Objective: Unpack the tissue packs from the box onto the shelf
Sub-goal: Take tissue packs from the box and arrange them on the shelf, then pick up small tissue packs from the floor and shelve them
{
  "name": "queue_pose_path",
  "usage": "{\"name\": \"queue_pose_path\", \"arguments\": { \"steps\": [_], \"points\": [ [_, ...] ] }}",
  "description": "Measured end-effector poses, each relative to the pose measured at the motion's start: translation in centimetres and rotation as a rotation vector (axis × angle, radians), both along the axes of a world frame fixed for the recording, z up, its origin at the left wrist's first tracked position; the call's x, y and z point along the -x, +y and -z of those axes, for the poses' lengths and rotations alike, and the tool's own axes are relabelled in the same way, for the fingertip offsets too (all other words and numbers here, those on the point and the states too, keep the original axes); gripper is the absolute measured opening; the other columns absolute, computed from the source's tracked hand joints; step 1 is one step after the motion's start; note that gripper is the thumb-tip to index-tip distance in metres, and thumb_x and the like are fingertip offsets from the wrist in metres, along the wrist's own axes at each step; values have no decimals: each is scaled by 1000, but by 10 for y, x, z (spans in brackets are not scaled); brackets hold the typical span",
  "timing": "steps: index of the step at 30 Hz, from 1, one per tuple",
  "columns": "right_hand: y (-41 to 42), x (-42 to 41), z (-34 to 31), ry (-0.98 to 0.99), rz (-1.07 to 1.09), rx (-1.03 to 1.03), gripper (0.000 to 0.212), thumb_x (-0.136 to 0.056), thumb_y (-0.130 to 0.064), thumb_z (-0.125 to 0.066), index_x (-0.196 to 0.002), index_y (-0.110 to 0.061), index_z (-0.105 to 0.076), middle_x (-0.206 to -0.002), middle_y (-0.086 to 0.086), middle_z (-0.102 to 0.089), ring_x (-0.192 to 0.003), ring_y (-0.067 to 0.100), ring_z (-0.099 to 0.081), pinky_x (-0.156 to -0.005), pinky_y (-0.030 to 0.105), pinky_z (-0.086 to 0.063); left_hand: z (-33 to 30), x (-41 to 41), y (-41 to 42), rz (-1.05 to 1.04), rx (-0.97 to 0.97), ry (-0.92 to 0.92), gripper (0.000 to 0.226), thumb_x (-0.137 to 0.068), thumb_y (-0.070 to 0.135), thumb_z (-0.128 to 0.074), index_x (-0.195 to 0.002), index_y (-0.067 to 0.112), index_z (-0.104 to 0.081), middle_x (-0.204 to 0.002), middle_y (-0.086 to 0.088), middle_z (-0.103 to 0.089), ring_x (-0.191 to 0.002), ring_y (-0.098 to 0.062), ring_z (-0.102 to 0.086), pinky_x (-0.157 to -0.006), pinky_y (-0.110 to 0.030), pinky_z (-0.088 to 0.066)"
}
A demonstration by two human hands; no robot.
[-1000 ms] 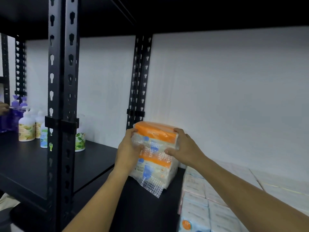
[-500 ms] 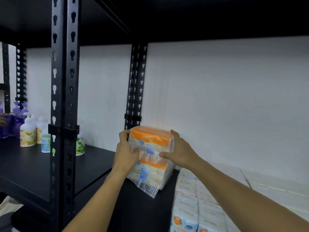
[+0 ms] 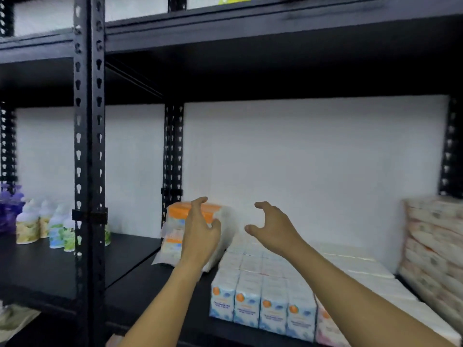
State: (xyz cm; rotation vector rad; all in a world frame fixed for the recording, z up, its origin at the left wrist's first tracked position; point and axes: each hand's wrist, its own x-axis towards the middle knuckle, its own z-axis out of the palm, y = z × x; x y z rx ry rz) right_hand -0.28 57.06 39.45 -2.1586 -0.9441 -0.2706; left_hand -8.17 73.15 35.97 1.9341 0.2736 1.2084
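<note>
both hands are raised in front of the black shelf. left hand sits in front of the orange-topped tissue pack, its fingers loosely bent, the fingertips near the pack's top edge; whether they touch the wrapper or hang just off it cannot be told, since the picture is blurred there. right hand is in the air, apart from that pack, with its fingers spread and softly curled round nothing, thumb low and forefinger high.

the orange-topped tissue pack stands upright on the shelf board near the back wall, just right of the rear upright post, with a loose flap of clear wrapper lying at its foot. just beside it on the right is a block of blue-and-white tissue packs laid in rows running from the shelf's front edge to the wall, each front face showing an orange spot. further right lie flat white packs, and at the far right a tall stack of patterned pale packs.

in the bay to the left, past the front upright post, small bottles with white caps stand in a group, with purple items beside them at the edge.
</note>
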Motion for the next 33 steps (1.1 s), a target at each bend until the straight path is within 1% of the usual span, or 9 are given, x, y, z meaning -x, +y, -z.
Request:
{"name": "queue_pose_path", "arguments": {
  "steps": [3,6,10,13,16,20,23,27,33],
  "points": [
    [-49,14,7,15,58,-61,65,-89,-34,-68,-146,-21,-39,-147,3,-46,-131,20,-47,-96,26,-37,-5,0,-57,81,2,-5,50,-92,9,-50,-137,25,-35,-136,2,-42,-122,-12,-40,-94,-30,-38],
    [-102,29,15,15,108,-138,62,-90,-32,-68,-145,-22,-41,-147,0,-47,-134,16,-45,-95,20,-33,-9,-1,-118,171,-8,14,46,-94,12,-50,-136,26,-36,-131,6,-41,-115,-8,-40,-89,-28,-35],
    [-178,49,32,-8,190,-240,56,-91,-28,-66,-142,-24,-45,-145,-6,-49,-133,11,-45,-98,18,-31,-1,1,-200,291,-15,44,42,-94,15,-49,-133,28,-40,-133,9,-43,-117,-8,-43,-90,-25,-34],
    [-237,65,51,15,255,-299,53,-91,-27,-66,-141,-26,-48,-142,-9,-50,-131,10,-47,-100,21,-36,17,7,-264,387,-35,71,40,-95,15,-49,-132,29,-42,-137,11,-46,-123,-8,-44,-97,-27,-39],
    [-296,82,80,49,320,-351,51,-89,-23,-68,-138,-26,-51,-133,-14,-55,-122,4,-51,-97,19,-40,45,14,-326,482,-53,118,38,-95,14,-50,-130,29,-44,-135,13,-48,-124,-7,-45,-104,-29,-40],
    [-368,107,132,87,442,-367,45,-91,-23,-68,-133,-29,-55,-122,-17,-57,-112,-1,-51,-85,7,-36,98,27,-400,631,-74,219,32,-95,17,-51,-126,28,-50,-127,16,-52,-118,-2,-49,-101,-25,-42],
    [-416,125,177,181,531,-389,43,-91,-23,-68,-132,-28,-57,-121,-15,-60,-112,2,-54,-87,14,-40,143,34,-446,713,-78,316,26,-95,19,-53,-118,30,-54,-121,16,-56,-113,-2,-52,-99,-28,-46],
    [-476,142,237,284,673,-386,37,-89,-20,-70,-124,-27,-59,-111,-16,-62,-98,-1,-59,-83,16,-44,197,38,-498,792,-136,464,24,-94,22,-53,-117,29,-54,-120,11,-57,-111,-6,-54,-98,-33,-49],
    [-551,156,325,467,865,-325,45,-90,-21,-69,-134,-18,-57,-118,-7,-62,-100,9,-56,-83,22,-41,259,33,-561,891,-177,698,26,-95,27,-51,-121,26,-54,-124,8,-54,-110,-8,-52,-94,-33,-47]
  ]
}}
